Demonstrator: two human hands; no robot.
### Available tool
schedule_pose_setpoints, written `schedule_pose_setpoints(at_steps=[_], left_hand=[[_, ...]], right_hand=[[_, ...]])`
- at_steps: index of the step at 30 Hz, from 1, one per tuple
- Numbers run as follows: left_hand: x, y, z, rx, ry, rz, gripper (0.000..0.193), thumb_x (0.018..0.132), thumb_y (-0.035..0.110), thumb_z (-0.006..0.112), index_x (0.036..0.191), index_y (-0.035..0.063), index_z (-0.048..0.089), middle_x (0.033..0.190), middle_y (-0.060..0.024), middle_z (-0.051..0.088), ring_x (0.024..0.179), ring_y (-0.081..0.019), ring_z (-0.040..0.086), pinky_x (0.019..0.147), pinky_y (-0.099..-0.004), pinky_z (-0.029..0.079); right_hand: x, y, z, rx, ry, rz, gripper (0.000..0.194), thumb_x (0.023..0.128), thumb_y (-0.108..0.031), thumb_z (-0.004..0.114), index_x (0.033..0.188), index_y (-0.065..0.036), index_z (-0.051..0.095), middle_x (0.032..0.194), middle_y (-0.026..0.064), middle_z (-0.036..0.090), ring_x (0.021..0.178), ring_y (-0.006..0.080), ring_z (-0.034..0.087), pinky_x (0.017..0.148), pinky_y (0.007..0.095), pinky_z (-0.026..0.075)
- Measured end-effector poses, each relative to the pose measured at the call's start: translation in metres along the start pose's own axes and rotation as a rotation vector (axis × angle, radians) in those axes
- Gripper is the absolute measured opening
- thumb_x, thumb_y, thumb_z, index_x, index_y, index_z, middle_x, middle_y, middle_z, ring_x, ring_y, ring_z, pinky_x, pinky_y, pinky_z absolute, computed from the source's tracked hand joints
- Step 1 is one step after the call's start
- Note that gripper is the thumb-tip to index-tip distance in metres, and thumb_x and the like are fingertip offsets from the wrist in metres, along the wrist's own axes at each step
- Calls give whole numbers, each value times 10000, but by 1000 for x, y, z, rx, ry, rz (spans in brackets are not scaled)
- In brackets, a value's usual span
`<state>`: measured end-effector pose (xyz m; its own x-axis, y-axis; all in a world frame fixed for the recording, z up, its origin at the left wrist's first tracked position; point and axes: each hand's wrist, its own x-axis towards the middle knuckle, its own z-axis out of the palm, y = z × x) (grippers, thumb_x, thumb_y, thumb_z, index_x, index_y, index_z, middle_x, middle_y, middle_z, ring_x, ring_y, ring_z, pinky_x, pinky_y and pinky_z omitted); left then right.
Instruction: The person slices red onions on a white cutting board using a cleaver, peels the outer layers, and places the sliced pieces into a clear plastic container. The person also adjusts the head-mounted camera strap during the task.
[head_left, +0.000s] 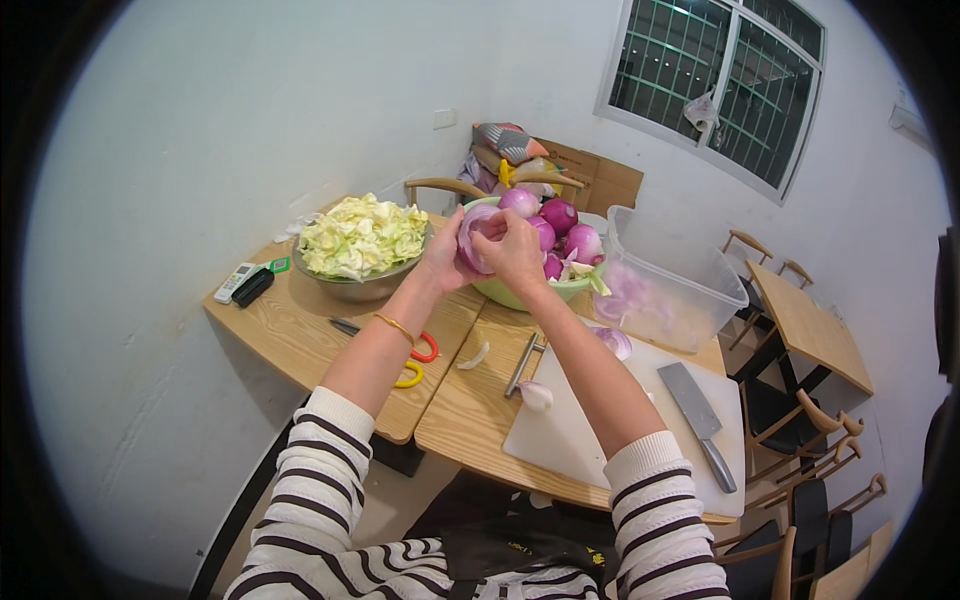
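Observation:
My left hand (448, 259) cups a partly peeled red onion (474, 232) at the near left rim of a light green basin (510, 296). The fingers of my right hand (517, 251) are pinched against the onion's open side; what lies between their tips is hidden. Whole red onions (559, 217) are heaped in the basin, with pale scraps (581, 271) on its right side. On the white cutting board (577, 442) lie a cleaver (691, 401), a cut onion piece (613, 343) and a smaller onion piece (536, 396) at the left edge.
Left of the basin stands a metal bowl (360, 289) of torn cabbage (364, 236). A clear plastic bin (675, 300) holds sliced onion. Scissors (416, 360), a metal peeler (525, 365), a remote control (234, 283) and a black case (253, 288) lie on the wooden tables (450, 405).

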<state>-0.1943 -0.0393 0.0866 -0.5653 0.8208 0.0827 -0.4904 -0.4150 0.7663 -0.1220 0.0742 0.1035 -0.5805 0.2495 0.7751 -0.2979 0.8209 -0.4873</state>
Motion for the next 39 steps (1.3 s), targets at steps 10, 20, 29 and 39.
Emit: schedule_pose_setpoints(at_steps=[10, 20, 29, 39], left_hand=[[-2, 6, -4, -166, -115, 45, 539, 988, 488, 357, 1354, 123, 512, 1333, -127, 576, 1183, -339, 586, 846, -533, 543], [-27, 2, -20, -129, -40, -106, 535, 984, 507, 502, 1376, 143, 485, 1336, -166, 564, 1156, -410, 604, 647, -417, 591], [-70, -24, 39, 143, -52, -258, 570, 960, 494, 495, 1337, 67, 501, 1232, -164, 638, 1086, -369, 661, 569, -347, 588], [-80, -139, 117, 767, -258, -679, 419, 870, 325, 695, 1224, 120, 605, 1059, -35, 659, 918, -175, 646, 623, -441, 607]], right_hand=[[30, 32, -41, -54, 216, -65, 133, 808, -77, 648, 922, -75, 716, 775, 113, 715, 700, 302, 684, 622, 378, 533], [-45, 74, -197, -566, -141, -74, 137, 787, -112, 590, 798, -114, 727, 973, 141, 696, 902, 357, 647, 778, 473, 473], [-185, 37, -366, -603, -458, 513, 310, 944, -280, 613, 1015, 12, 686, 966, 164, 713, 848, 250, 694, 746, 350, 531], [-256, 5, -390, 571, -1, 1010, 194, 967, -118, 582, 1084, 24, 645, 978, 131, 724, 840, 171, 695, 782, 280, 543]])
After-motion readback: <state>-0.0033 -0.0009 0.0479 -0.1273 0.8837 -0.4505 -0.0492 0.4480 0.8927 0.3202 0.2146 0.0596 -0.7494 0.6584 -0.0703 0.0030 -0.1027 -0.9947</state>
